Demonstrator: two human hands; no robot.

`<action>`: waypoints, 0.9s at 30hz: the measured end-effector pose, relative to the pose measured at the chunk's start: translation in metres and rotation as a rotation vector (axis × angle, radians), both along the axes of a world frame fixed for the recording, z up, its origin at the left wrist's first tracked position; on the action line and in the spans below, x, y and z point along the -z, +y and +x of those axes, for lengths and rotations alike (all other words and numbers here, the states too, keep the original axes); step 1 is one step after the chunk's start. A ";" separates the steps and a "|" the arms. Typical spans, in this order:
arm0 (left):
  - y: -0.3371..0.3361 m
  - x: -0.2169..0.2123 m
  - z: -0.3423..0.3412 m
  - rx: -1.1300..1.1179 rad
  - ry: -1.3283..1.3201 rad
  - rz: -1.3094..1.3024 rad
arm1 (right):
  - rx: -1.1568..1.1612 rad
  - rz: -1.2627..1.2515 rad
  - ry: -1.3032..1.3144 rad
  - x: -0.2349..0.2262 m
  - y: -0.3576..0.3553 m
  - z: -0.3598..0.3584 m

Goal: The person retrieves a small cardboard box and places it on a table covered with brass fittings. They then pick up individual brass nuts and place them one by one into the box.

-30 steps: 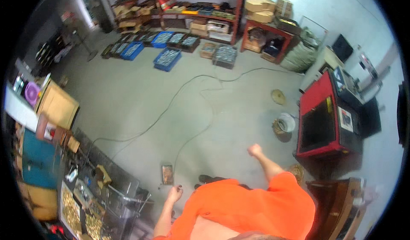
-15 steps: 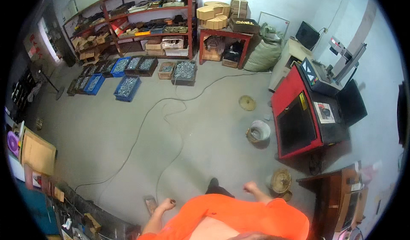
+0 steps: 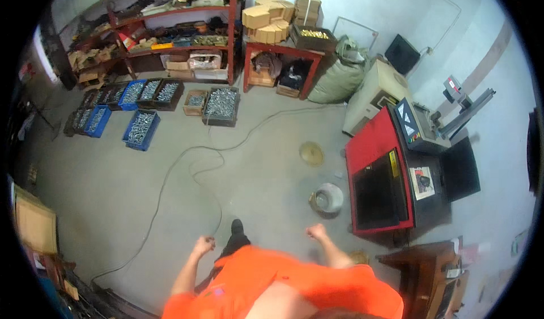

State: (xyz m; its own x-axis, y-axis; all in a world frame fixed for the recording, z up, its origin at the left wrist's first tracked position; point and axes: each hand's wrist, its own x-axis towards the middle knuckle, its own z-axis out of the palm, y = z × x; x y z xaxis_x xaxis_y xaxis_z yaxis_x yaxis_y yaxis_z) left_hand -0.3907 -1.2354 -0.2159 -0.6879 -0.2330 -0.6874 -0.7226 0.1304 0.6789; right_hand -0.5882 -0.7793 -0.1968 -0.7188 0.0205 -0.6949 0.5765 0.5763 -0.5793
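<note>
Orange fabric fills the lower edge of the head view — the person's shirt [image 3: 283, 288], seen from above, with both bare forearms coming out of it over a grey concrete floor [image 3: 113, 200]. The left hand [image 3: 202, 245] is curled loosely into a fist, and nothing can be made out in it; the end of a thin cable [image 3: 187, 166] lies just beside it on the floor, though whether the two touch cannot be told. The right hand [image 3: 315, 231] is likewise closed in a loose fist and is seen to hold nothing. A dark shoe [image 3: 237, 228] shows between the two hands. Nearest to the right hand, a round pale pot [image 3: 327, 199] stands on the floor, and a flat tan disc [image 3: 311, 153] lies beyond it. A red machine [image 3: 377, 177] with a black front is set at the right, well apart from the hands, next to a wooden table [image 3: 419, 262]. Blue crates [image 3: 140, 127] of metal parts are lined up on the floor at the far left — before red shelves [image 3: 170, 41] loaded with boxes. A green sack [image 3: 337, 75] leans beside a red table [image 3: 283, 55].
</note>
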 end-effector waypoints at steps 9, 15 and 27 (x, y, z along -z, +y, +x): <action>-0.088 -0.001 -0.264 0.332 0.150 -0.322 | 0.423 -0.188 -0.168 -0.008 -0.011 -0.060; -0.095 -0.023 -0.412 0.224 0.193 -0.039 | 0.487 -0.259 -0.069 -0.014 -0.043 -0.171; -0.150 -0.051 -0.575 0.180 0.048 -0.279 | -0.390 -1.344 0.857 -0.372 -0.211 -0.559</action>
